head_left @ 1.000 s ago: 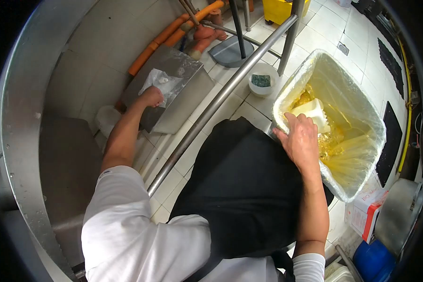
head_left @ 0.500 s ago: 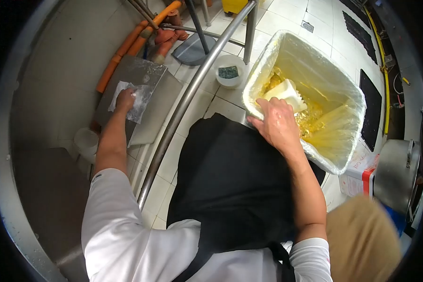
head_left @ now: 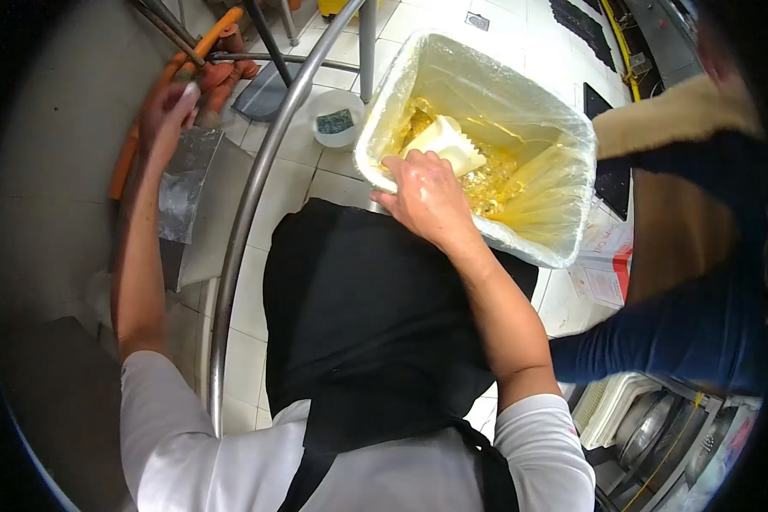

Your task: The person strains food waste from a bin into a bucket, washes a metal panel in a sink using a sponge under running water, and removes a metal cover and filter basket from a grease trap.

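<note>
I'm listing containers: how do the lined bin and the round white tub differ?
The bin is much larger than the tub. The bin's mouth is roughly rectangular; the tub's is round. The bin has a plastic liner and yellowish contents, while the tub holds a dark green pad. Both are open-topped.

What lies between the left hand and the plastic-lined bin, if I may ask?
In the head view, from the left hand to the plastic-lined bin come a grey dustpan, the metal rail, then a white tub holding a green pad.
</note>
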`<state>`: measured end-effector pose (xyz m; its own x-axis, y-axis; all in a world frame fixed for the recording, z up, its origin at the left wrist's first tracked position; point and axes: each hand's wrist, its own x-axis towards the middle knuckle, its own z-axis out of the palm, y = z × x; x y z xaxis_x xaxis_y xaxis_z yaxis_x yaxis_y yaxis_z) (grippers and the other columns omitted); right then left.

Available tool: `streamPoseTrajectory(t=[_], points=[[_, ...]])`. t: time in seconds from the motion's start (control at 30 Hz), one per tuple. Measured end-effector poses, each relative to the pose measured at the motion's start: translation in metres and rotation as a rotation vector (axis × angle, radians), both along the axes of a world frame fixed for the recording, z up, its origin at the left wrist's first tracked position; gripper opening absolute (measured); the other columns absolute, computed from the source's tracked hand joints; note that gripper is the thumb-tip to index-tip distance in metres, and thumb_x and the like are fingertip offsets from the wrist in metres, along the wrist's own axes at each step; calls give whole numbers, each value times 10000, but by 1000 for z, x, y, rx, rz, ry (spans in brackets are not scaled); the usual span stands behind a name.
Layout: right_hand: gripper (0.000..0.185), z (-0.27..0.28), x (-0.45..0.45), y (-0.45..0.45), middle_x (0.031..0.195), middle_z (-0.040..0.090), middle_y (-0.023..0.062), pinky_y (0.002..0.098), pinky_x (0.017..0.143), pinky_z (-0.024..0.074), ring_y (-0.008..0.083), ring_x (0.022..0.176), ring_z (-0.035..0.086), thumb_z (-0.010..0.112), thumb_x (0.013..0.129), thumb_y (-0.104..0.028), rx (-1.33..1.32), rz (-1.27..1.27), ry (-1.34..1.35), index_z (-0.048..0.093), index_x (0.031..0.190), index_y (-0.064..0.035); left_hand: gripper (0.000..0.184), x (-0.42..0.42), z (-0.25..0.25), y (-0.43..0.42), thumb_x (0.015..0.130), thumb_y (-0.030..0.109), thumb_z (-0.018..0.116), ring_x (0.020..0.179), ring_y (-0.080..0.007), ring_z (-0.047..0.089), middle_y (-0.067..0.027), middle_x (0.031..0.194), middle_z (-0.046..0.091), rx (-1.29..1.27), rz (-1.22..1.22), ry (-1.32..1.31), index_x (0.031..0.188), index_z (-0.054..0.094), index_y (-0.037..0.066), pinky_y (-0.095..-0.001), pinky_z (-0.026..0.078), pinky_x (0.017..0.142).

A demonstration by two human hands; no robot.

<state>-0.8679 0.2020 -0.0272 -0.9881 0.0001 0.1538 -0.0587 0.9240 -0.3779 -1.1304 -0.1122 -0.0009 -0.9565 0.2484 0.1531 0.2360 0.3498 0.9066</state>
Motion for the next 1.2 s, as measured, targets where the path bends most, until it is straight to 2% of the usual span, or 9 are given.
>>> streamPoseTrajectory(t=[0.07,0.23,0.3,0.4,0.53,0.6,0.7,0.87,1.2], points=[[354,0,0,1,837,603,174,444,784,444,353,859,578,753,751,-292,6,2,-10,640,973,-41,277,17,44,59,905,262,654,577,-53,493,-2,693,574,23,-335,34,1049,628,28,-207,382,520],[354,5,6,4,843,613,182,453,779,450,363,863,589,762,735,-275,-6,5,-19,647,970,-37,545,85,112,161,835,225,727,724,-118,621,-105,1005,650,-223,-483,149,1274,530,-30,-253,493,648],[347,-4,2,6,836,621,191,469,765,456,379,853,600,780,705,-256,-51,39,3,647,927,-25,518,64,102,148,870,326,675,765,-142,617,-123,1035,653,-323,-356,212,1239,564,-20,-286,507,685],[381,-5,0,-1,828,619,205,473,759,459,397,849,598,779,707,-243,-104,37,62,650,991,-25,411,12,52,79,850,311,672,747,-160,658,-86,812,685,-403,-190,448,1111,614,0,-285,496,647],[381,5,2,-3,855,612,204,466,773,449,387,867,584,767,729,-234,-89,17,-21,641,1020,-24,384,-84,-41,-69,805,313,676,788,-255,669,-148,870,689,-765,-116,376,1060,650,27,-376,508,708],[383,5,0,-2,857,608,203,464,775,445,382,864,578,763,735,-237,-85,17,-23,638,1028,-24,386,-91,-94,-145,780,328,695,826,-299,671,-183,921,693,-940,-95,315,1048,667,52,-405,508,753],[387,4,0,-2,857,606,201,458,778,440,375,857,571,758,742,-242,-90,11,-32,638,1040,-26,581,-33,-107,-164,710,413,763,979,-330,644,-199,1067,666,-1365,-74,-150,1110,635,12,-389,501,845],[395,6,-1,-4,869,609,198,446,782,434,365,862,571,752,751,-243,-76,10,-38,641,1062,-26,574,54,-99,-108,730,381,765,1067,-356,615,-248,1131,629,-1379,28,-195,1102,613,-29,-412,495,908],[397,5,0,-5,873,619,188,442,785,437,354,875,578,753,750,-234,-61,16,-19,643,1067,-23,267,55,-119,-114,790,108,599,1026,-396,626,-266,1070,641,-1273,135,-151,1007,644,-42,-447,509,881]])
